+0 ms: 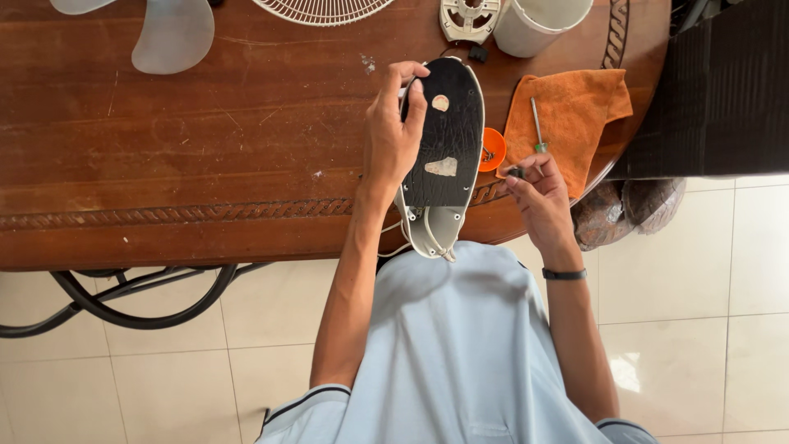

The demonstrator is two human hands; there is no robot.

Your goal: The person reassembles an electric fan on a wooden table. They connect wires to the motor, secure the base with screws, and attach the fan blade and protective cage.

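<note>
Fan base (pixel 444 156) in left hand (pixel 393 136) grip; right hand (pixel 538 193) pinching small dark part (pixel 515 173).

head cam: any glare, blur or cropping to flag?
Head view: sharp overall; daylight sheen on the wooden table, bright glare patch on a floor tile; fan blade and grille cropped at the top edge; dark, underexposed area top right.
</note>
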